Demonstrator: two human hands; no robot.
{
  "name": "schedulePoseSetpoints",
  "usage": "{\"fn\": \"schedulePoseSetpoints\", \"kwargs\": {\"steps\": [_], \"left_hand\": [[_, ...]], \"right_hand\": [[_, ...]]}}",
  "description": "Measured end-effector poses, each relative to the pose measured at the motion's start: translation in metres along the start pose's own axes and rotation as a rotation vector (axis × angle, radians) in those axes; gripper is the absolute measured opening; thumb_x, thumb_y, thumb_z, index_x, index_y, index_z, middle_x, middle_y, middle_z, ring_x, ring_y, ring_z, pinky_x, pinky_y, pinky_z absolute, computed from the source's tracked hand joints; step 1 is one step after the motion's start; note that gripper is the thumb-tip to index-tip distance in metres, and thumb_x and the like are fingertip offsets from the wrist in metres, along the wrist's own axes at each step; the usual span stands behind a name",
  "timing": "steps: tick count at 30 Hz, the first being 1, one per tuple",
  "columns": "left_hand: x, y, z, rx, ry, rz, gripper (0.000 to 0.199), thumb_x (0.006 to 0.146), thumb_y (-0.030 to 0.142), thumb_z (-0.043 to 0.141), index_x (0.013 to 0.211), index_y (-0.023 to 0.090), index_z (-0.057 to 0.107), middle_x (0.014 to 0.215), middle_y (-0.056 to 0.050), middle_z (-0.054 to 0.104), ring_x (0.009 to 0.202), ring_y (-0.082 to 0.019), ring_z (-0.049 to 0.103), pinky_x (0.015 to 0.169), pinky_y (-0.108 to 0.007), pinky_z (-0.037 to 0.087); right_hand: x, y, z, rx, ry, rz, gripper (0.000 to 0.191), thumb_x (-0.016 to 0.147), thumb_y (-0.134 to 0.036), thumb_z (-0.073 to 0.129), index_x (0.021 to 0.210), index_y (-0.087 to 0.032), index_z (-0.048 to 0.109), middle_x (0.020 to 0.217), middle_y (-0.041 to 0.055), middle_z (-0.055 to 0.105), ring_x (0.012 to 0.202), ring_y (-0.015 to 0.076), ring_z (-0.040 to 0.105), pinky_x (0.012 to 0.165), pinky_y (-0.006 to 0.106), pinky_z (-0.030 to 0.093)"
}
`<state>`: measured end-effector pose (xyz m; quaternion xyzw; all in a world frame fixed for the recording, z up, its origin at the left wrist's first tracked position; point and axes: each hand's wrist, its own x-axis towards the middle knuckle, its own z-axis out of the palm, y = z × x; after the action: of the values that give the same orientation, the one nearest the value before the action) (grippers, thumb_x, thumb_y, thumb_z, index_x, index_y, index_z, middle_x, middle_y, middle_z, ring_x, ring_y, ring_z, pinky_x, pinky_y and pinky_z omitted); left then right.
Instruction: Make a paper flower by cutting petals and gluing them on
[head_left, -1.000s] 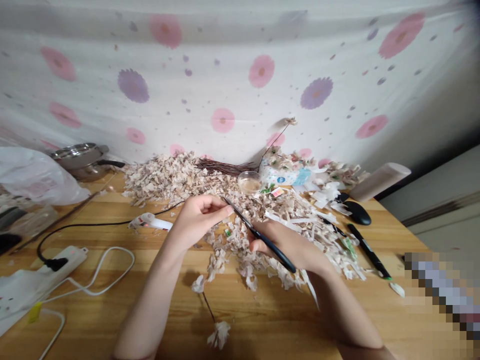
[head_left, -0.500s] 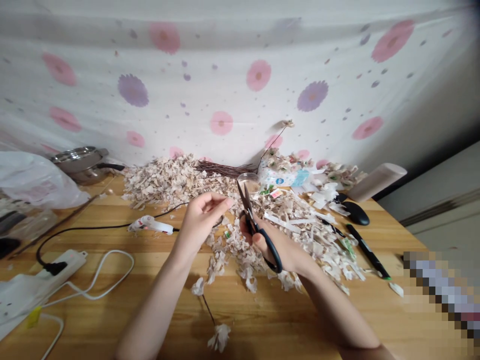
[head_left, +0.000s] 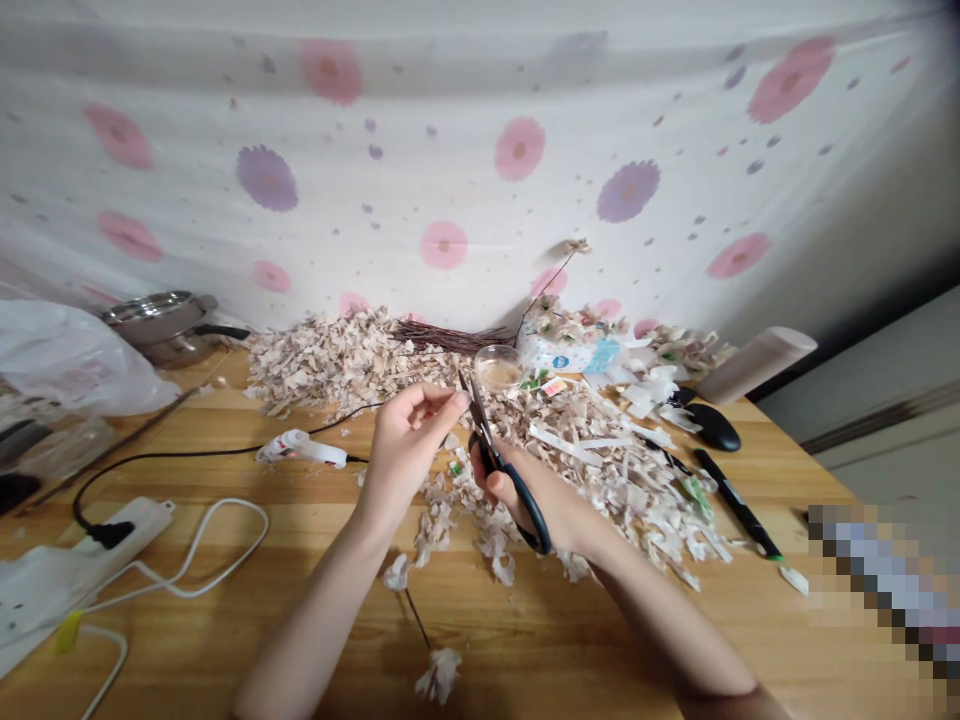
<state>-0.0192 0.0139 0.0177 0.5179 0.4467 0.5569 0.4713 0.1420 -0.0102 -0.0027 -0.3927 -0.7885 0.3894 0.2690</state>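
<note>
Over the shred-strewn wooden table (head_left: 187, 650), right grip (head_left: 544, 500) clenches scissors (head_left: 480, 425); left grip (head_left: 409, 450) unclear

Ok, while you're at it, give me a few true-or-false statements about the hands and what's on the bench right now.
The right hand holds black-handled scissors: true.

The left hand grips the hot glue gun: false, the glue gun lies apart from it, off to its left.

The black computer mouse sits left of the power strip: false, the mouse is far to the right of the strip.

A metal saucepan stands at the far left: true.

A bundle of thin brown stems lies behind the pale shredded scraps: true.
</note>
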Motion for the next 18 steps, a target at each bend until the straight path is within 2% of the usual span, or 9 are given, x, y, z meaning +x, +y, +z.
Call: {"fn": "schedulePoseSetpoints", "kwargs": {"steps": [13,18], "left_hand": [[0.0007,0.0006,-0.0021,0.047,0.023,0.013,0.018,0.073,0.033,0.072,0.075,0.017,0.066,0.073,0.0,0.067,0.071,-0.014,0.061,0.065,-0.021,0.045],[0.0018,0.0007,-0.0049,0.058,0.015,0.006,0.018,0.073,0.034,0.072,0.074,0.017,0.067,0.072,0.0,0.067,0.069,-0.013,0.059,0.063,-0.02,0.043]], "right_hand": [[0.0003,-0.0001,-0.0015,0.031,-0.01,0.041,0.063,0.079,-0.079,0.022,0.076,-0.019,0.042,0.065,0.0,0.048,0.059,0.0132,0.042,0.055,0.025,0.034],[0.0011,0.001,-0.0022,-0.023,0.006,0.071,0.065,0.077,-0.081,0.021,0.071,-0.019,0.04,0.063,-0.0007,0.044,0.057,0.0121,0.038,0.053,0.024,0.031]]}}
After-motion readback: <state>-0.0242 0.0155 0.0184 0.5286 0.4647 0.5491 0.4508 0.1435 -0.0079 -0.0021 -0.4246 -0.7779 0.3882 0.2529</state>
